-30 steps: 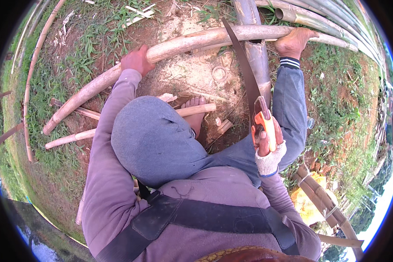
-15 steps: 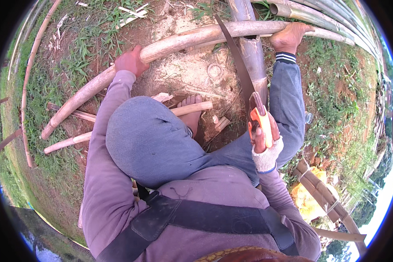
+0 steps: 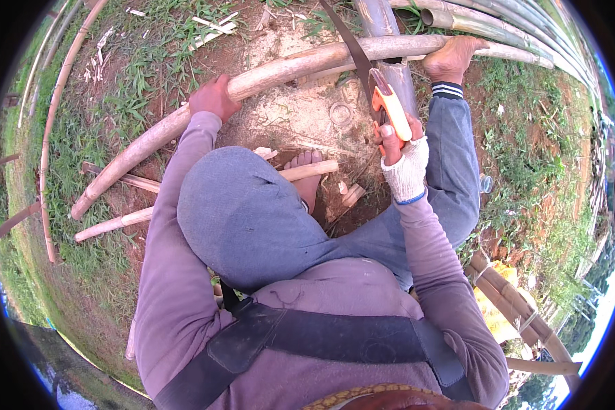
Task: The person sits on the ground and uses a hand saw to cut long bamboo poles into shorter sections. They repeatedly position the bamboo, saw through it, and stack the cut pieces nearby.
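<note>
Right hand (image 3: 404, 164) grips orange-handled saw (image 3: 388, 109) – left hand (image 3: 212, 99) steadies bamboo pole (image 3: 280, 68).

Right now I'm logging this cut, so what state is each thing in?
Bamboo pole: lying across bare soil, pinned by a bare foot.
Left hand: bare, gripping the pole.
Right hand: gloved, shut on the saw handle.
Hand saw: blade across the pole.
</note>
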Motion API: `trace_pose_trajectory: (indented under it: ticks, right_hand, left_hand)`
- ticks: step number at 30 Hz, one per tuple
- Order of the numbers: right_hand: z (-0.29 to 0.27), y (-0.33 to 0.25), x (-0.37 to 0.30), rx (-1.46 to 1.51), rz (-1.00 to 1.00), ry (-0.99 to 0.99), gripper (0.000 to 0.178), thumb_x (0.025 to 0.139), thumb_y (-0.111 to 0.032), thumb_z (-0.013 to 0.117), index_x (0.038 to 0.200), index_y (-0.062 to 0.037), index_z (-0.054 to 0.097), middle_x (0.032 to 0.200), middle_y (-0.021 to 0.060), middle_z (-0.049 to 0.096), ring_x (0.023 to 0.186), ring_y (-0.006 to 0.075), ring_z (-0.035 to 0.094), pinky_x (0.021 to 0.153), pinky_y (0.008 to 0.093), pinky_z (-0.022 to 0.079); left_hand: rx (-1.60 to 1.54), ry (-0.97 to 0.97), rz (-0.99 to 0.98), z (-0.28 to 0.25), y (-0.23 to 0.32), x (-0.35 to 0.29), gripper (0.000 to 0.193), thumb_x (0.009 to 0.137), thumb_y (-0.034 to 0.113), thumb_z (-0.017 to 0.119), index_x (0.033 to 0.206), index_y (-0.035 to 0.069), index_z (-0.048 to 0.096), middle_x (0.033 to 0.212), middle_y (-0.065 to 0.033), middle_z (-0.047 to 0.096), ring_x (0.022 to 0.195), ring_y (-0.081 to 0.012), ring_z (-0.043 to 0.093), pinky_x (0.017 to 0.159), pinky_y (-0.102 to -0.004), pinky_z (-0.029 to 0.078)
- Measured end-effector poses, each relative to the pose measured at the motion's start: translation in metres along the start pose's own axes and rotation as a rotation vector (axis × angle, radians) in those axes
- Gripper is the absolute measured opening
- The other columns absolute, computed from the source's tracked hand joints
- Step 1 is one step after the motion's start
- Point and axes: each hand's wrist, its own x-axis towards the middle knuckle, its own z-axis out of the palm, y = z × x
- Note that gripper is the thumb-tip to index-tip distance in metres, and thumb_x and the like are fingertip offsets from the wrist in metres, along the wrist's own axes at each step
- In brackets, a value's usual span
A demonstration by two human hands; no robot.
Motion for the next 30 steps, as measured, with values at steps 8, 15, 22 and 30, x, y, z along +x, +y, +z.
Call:
trace_pose_trajectory:
  ticks: [8,15,22,30]
  right_hand:
    - [-0.033,-0.063,-0.023,-0.252,-0.027,0.009,0.036,0.106,-0.029,0.07,0.121,0.0037,0.064,0.092,0.0105,0.069,0.075,0.0164,0.066,0.069,0.0305,0.053]
    - [-0.026,-0.055,-0.031,-0.087,0.088,0.036,0.039,0.105,-0.03,0.07,0.122,0.0045,0.064,0.106,0.0121,0.07,0.09,0.02,0.069,0.077,0.0337,0.055]
    - [0.021,-0.039,0.05,-0.487,-0.117,-0.002,0.037,0.104,-0.033,0.071,0.111,0.0032,0.069,0.082,0.0177,0.072,0.071,0.0345,0.071,0.066,0.0411,0.054]
    - [-0.049,-0.029,-0.065,-0.078,0.038,0.02,0.034,0.105,-0.025,0.07,0.121,0.0042,0.063,0.093,0.0128,0.07,0.079,0.0199,0.07,0.073,0.0333,0.056]
  left_hand:
    - [-0.008,-0.025,-0.023,-0.002,-0.009,-0.001,0.069,0.077,0.042,0.088,0.138,0.02,0.063,0.128,-0.0112,0.074,0.115,-0.0346,0.073,0.098,-0.0486,0.059]
    - [-0.016,-0.026,-0.03,0.0,-0.003,0.001,0.066,0.077,0.042,0.088,0.134,0.021,0.064,0.126,-0.011,0.074,0.117,-0.0345,0.072,0.101,-0.0483,0.058]
    - [-0.013,-0.062,-0.038,-0.012,0.002,0.0,0.066,0.077,0.043,0.089,0.134,0.021,0.064,0.128,-0.0112,0.073,0.116,-0.0356,0.072,0.1,-0.0491,0.058]
    - [0.021,-0.022,-0.019,0.0,-0.004,-0.001,0.072,0.078,0.042,0.086,0.142,0.022,0.061,0.127,-0.0129,0.074,0.114,-0.0367,0.073,0.099,-0.0499,0.058]
